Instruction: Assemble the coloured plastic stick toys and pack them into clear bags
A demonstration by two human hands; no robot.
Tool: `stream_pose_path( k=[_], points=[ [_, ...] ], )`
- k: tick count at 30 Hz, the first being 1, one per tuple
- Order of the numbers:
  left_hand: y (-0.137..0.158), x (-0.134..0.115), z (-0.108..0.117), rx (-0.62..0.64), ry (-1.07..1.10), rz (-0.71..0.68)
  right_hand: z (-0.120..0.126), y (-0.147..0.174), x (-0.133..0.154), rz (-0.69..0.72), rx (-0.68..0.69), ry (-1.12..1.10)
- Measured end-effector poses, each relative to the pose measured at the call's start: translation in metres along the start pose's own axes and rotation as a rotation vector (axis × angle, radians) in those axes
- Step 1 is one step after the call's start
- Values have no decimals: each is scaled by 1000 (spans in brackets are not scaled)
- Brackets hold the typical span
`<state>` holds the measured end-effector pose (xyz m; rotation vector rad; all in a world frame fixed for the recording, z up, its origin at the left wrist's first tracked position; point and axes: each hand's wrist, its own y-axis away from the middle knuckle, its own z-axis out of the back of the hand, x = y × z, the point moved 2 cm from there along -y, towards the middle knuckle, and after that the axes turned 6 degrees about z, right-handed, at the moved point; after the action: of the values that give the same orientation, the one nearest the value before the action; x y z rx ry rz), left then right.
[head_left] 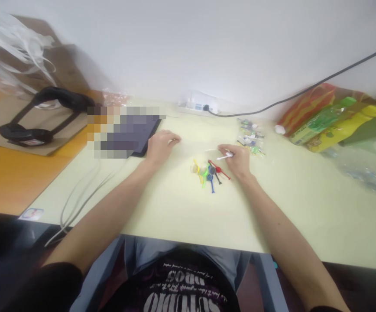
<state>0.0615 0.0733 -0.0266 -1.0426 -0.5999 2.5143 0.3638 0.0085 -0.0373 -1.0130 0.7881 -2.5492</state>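
My left hand [160, 148] is closed in a pinch above the table, beside the dark tablet. What its fingertips hold, if anything, is too small to make out. My right hand [240, 159] is closed on a small white plastic piece [224, 156] with a thin pointed arm. A faint, pale streak shows between the two hands; I cannot tell what it is. On the table just below them lies a cluster of small plastic pieces with thin arms: yellow [196, 168], green [205, 177], blue [212, 184], black [219, 177] and red [221, 169].
Several small bagged pieces [251, 138] lie beyond my right hand. A tablet [142, 134], partly pixelated, and white cables [77, 203] are at left. A black frame-shaped object [45, 115] rests on cardboard. Green [327, 119] and yellow [344, 130] packages stand at right, near a power strip [197, 104].
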Motion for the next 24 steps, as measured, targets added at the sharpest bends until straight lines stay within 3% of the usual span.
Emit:
stream_pose_path(
  k=[4,9,16,24],
  points=[
    [2,-7,3,-42,-41,-42,1,0,-2,17,-33,30],
    [7,-21,3,28,-18,-170,0,1,-4,14,-22,64],
    [8,-21,3,14,81,-114,-1,2,-6,28,0,100],
    [11,-25,2,31,126,-193,0,2,-8,43,-5,132]
  ],
)
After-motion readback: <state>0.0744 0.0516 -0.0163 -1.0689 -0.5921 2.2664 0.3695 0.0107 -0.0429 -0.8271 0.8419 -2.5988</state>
